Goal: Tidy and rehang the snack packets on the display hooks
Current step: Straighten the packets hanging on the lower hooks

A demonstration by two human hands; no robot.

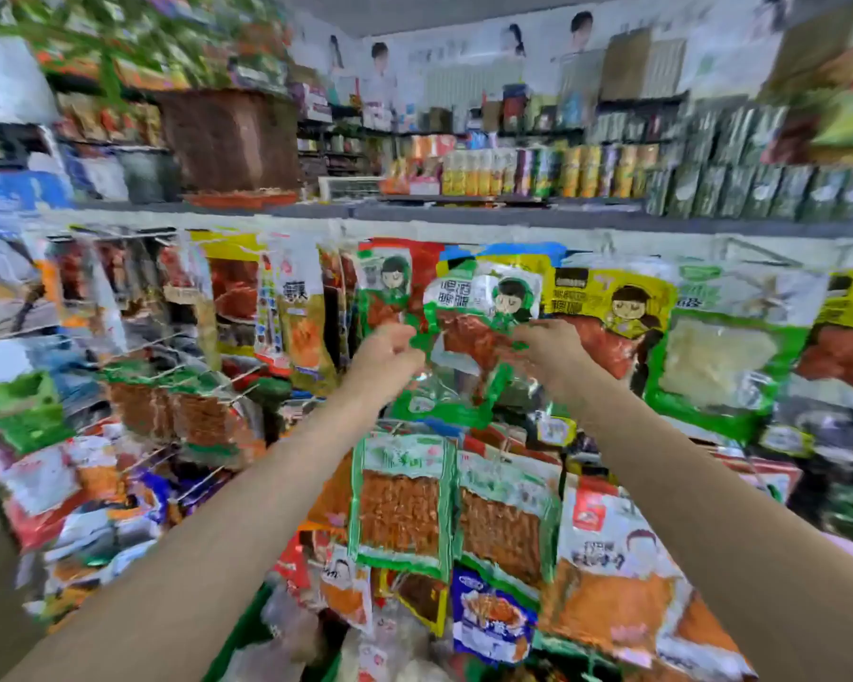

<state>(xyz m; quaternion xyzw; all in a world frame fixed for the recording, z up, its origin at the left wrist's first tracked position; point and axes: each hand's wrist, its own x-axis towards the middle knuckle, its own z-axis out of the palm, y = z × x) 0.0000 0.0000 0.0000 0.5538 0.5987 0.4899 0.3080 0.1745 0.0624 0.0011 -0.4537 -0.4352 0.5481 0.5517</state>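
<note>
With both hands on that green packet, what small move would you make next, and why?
Probably lift the green cartoon-figure packet and level it toward its hook. The left hand and right hand pinch its sides, and it sits tilted in front of the hanging row. The hook itself is too blurred to locate.

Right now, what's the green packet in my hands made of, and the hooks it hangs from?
The green packet, gripped by the left hand and right hand, looks like thin glossy plastic film: it crinkles, glints, and has a see-through window. The display hooks look like thin pale metal wire, though blur leaves that uncertain.
</note>
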